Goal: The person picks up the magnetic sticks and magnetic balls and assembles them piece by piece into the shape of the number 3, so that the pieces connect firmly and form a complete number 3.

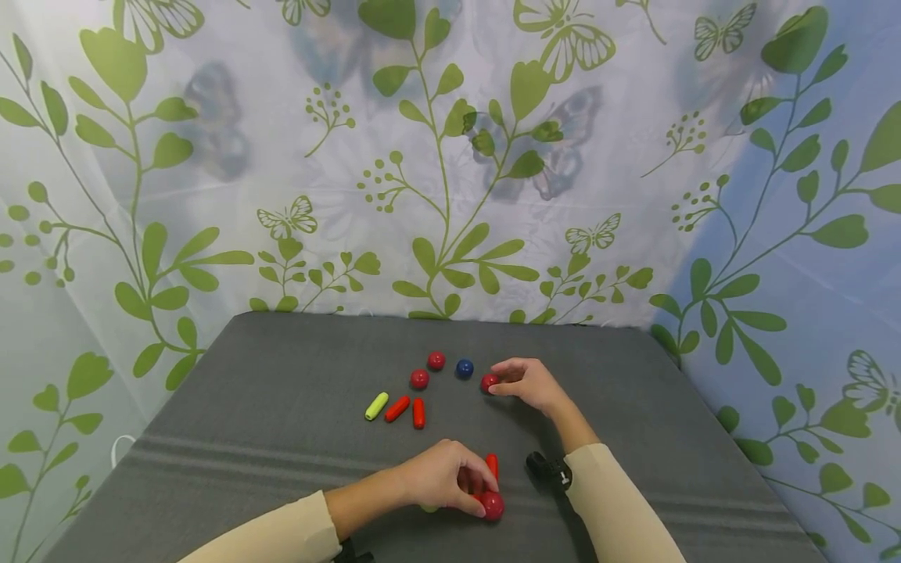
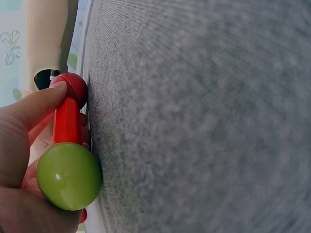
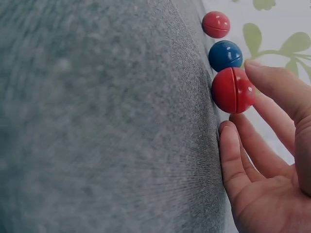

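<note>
My left hand (image 1: 450, 477) pinches a red ball (image 1: 493, 507) low over the grey table, thumb on its near side. The left wrist view shows a red stick (image 2: 67, 121) running from that red ball (image 2: 73, 90) to a green ball (image 2: 69, 175) by the palm. Just beyond the left fingers lies another red stick (image 1: 492, 467), partly hidden by the hand. Farther back, my right hand (image 1: 535, 385) has thumb and fingers on opposite sides of a second red ball (image 3: 233, 91), on the tabletop. A blue ball (image 3: 225, 54) sits close beside it.
Left of the blue ball (image 1: 464, 369) are two red balls, one farther back (image 1: 436, 360) and one nearer (image 1: 419, 379). A yellow-green stick (image 1: 376, 407) and two red sticks (image 1: 397, 409) lie nearby. A leaf-patterned curtain (image 1: 338, 172) stands behind the table (image 1: 281, 375).
</note>
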Demonstrator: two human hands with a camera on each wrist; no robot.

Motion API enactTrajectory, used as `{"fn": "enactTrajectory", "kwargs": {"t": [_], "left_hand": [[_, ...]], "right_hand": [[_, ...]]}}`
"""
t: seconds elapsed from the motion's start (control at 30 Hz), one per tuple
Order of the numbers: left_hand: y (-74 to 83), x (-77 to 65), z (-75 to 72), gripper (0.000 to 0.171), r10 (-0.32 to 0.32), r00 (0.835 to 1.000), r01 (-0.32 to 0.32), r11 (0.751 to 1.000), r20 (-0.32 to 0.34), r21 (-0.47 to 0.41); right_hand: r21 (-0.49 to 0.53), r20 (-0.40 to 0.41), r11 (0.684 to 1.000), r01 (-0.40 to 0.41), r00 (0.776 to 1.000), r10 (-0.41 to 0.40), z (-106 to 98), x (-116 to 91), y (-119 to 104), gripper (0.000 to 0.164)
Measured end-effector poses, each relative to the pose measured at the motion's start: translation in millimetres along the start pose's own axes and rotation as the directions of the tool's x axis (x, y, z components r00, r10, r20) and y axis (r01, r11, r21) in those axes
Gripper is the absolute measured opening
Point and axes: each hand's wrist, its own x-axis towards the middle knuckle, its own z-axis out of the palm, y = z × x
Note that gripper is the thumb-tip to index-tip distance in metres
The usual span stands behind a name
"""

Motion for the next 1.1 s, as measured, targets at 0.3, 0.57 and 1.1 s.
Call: {"fn": "enactTrajectory", "kwargs": {"t": [0.3,0.57,1.1], "left_hand": [[-0.5,0.0,0.0,0.021,-0.004,1.000,0.004,1.000,0.005,-0.018],[-0.5,0.4,-0.4,0.021,-0.003,1.000,0.003,1.000,0.010,-0.013],[0.0,-0.4,-1.2,0.021,-0.012,1.000,0.012,1.000,0.025,-0.019]], "right_hand": [[0.038,0.052,0.999,0.003,0.999,-0.005,1.4,3.8,3.7,0.044],[0.046,0.018,0.999,-0.026,1.000,0.025,3.6,6.1,1.9,0.040],[0.062,-0.003,0.997,-0.049,0.999,0.049,7.0,4.6,3.7,0.038]]}}
